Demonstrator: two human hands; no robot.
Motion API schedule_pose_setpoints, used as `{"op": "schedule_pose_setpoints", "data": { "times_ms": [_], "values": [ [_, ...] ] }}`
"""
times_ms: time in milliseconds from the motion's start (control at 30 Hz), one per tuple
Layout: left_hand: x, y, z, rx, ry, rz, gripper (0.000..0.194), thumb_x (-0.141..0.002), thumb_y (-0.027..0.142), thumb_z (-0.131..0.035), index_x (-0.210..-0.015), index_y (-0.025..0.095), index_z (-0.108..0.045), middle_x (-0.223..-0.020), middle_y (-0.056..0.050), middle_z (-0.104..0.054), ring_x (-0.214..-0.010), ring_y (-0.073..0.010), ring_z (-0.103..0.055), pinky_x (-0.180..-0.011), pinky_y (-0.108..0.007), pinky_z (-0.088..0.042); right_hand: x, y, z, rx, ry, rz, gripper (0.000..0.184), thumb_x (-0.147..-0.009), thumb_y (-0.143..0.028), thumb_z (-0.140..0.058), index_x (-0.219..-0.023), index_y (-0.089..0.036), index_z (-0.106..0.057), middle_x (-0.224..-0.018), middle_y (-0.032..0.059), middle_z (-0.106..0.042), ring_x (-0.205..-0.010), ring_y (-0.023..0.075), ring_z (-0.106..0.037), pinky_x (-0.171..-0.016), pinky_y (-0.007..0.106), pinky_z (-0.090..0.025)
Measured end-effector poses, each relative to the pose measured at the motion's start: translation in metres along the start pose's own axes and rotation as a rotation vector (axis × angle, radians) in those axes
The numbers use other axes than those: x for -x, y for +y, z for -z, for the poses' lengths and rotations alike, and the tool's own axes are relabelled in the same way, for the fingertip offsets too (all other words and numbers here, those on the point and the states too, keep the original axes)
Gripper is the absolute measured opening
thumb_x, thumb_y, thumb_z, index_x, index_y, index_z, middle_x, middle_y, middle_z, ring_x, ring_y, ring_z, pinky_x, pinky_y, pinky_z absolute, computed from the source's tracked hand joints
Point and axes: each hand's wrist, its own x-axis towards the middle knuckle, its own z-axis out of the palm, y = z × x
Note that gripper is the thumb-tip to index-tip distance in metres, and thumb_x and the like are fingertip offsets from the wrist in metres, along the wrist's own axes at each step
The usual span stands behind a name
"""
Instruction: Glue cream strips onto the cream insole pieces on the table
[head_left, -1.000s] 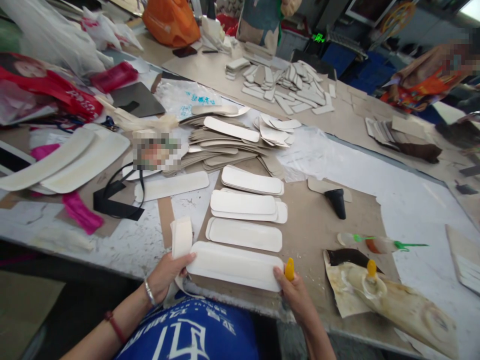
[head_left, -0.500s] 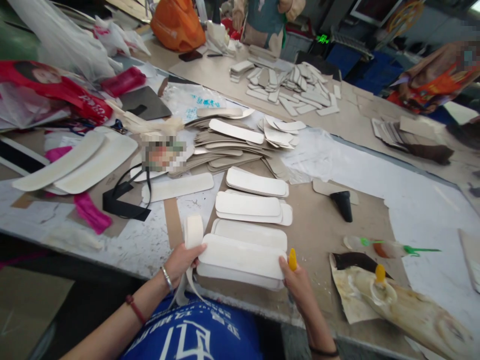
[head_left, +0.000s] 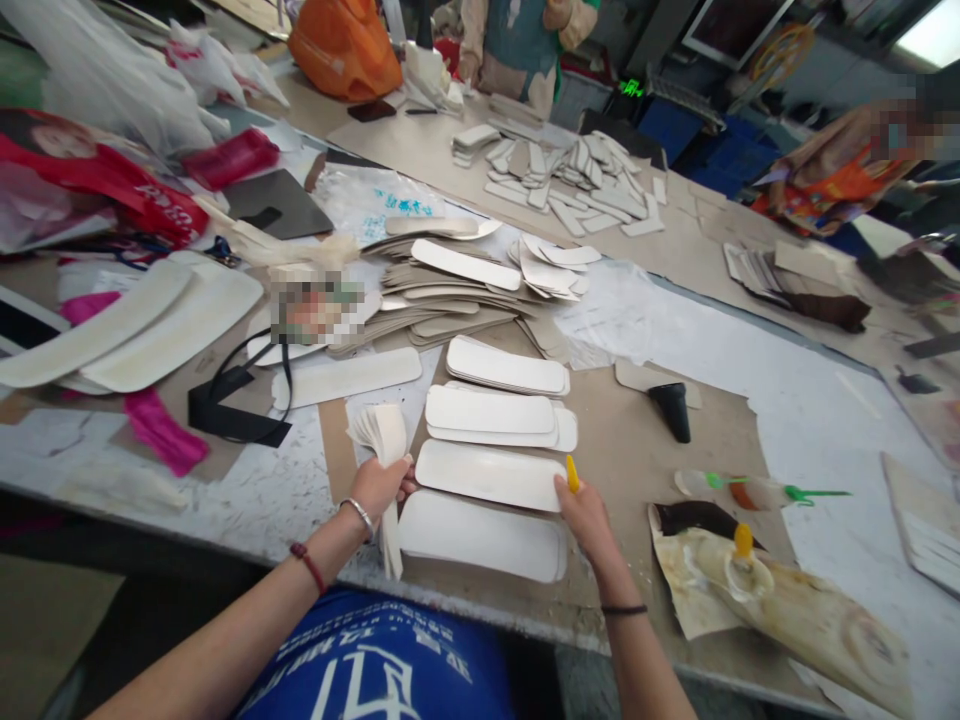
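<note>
My left hand [head_left: 380,490] is closed around a bundle of white strips [head_left: 381,430], whose loose ends hang down below it. Its fingertips reach the left end of a long white rounded panel [head_left: 487,473]. On that panel's right end presses the thumb of my right hand [head_left: 583,512]. A small yellow tip [head_left: 572,474] stands up beside this thumb; what it belongs to is hidden. Nearest my body lies another stack of white panels [head_left: 480,535]. Two more stacks, a middle one [head_left: 491,410] and a far one [head_left: 506,365], lie beyond the touched panel.
Heaped grey-white panels [head_left: 442,290] lie farther back. On the right are a black cone-shaped piece [head_left: 671,408], green-tipped bottles [head_left: 750,490] and a stained cup [head_left: 731,580] with a yellow piece in it. Bags [head_left: 97,180] crowd the left. Co-workers stand across the table.
The panel held between both hands has moved away from my body onto the third stack, uncovering the nearest stack. The strips in my left hand have fanned out at the top.
</note>
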Motion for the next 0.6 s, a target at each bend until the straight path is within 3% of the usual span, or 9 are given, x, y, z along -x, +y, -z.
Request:
{"op": "schedule_pose_setpoints", "data": {
  "times_ms": [100,233,367,467,600],
  "values": [
    [0.002,-0.009,0.010,-0.043,0.010,-0.057,0.023,-0.077,0.031,-0.060,-0.063,0.013,-0.056,-0.049,0.006,-0.050,-0.043,-0.0066,-0.044,-0.043,-0.020,-0.036,0.006,-0.004,0.005,0.025,0.044,0.014,0.028,-0.075,-0.045,-0.047,-0.058,-0.022,-0.051,-0.050,0.0028,-0.053,-0.053,0.0191,-0.053,-0.052,0.028,-0.035],
    [0.011,-0.027,0.021,-0.082,-0.051,-0.110,0.023,-0.057,0.033,-0.069,-0.063,0.013,-0.061,-0.040,0.006,-0.048,-0.040,-0.0094,-0.041,-0.042,-0.023,-0.032,0.023,-0.013,0.026,0.018,0.126,0.027,0.029,-0.079,-0.046,-0.043,-0.070,-0.020,-0.053,-0.065,0.0069,-0.057,-0.065,0.0221,-0.056,-0.060,0.032,-0.039],
    [0.017,-0.040,0.022,-0.133,-0.077,-0.134,0.015,-0.054,0.029,-0.066,-0.061,0.015,-0.062,-0.039,0.006,-0.048,-0.040,-0.0112,-0.042,-0.042,-0.023,-0.031,0.051,-0.034,0.038,-0.178,0.077,0.017,0.050,-0.086,-0.056,-0.028,-0.084,-0.017,-0.059,-0.077,0.0100,-0.062,-0.073,0.0216,-0.059,-0.067,0.032,-0.044],
    [0.019,-0.045,0.021,-0.182,-0.087,-0.148,0.007,-0.056,0.023,-0.062,-0.057,0.016,-0.060,-0.039,0.005,-0.049,-0.040,-0.0125,-0.045,-0.043,-0.023,-0.033,0.078,-0.059,0.024,-0.417,-0.011,0.066,0.057,-0.084,-0.064,-0.028,-0.087,-0.017,-0.061,-0.080,0.0074,-0.062,-0.076,0.0192,-0.058,-0.068,0.028,-0.045],
    [0.021,-0.046,0.022,-0.252,-0.104,-0.155,0.005,-0.058,0.021,-0.058,-0.055,0.017,-0.059,-0.038,0.004,-0.050,-0.040,-0.0137,-0.047,-0.044,-0.023,-0.034,0.110,-0.087,-0.014,-0.614,-0.121,0.059,0.054,-0.084,-0.065,-0.031,-0.078,-0.018,-0.057,-0.068,0.0023,-0.054,-0.057,0.0146,-0.051,-0.051,0.025,-0.043]
  ]
}}
